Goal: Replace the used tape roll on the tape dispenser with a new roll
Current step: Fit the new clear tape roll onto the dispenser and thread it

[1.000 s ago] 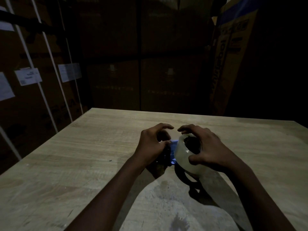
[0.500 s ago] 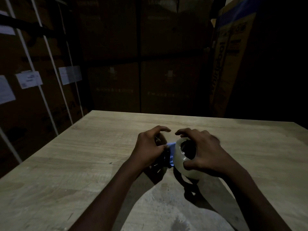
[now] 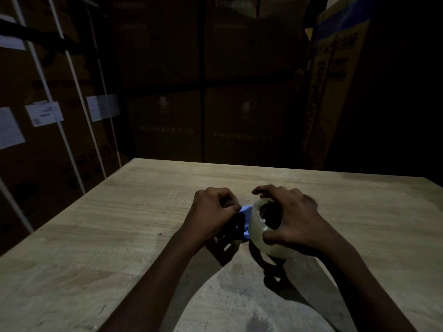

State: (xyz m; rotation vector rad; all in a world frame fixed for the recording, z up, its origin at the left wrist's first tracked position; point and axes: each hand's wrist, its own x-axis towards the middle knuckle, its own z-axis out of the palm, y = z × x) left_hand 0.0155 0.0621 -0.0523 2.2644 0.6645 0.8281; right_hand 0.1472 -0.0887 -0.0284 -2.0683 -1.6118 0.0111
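The right hand [image 3: 297, 219] grips the tape roll [image 3: 257, 227]; the left hand [image 3: 211, 212] holds the dispenser [image 3: 245, 220]; labels [image 3: 44, 113] illegible.

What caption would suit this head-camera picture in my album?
Right hand grips a clear tape roll at the tape dispenser, held by the left hand, above a wooden table.

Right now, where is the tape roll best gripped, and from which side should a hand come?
Grip the tape roll by its outer band, from the right: thumb on the near rim, fingers over the far rim. Its open core faces left, where the tape dispenser, held by the left hand, blocks access. The right hand grips it this way.
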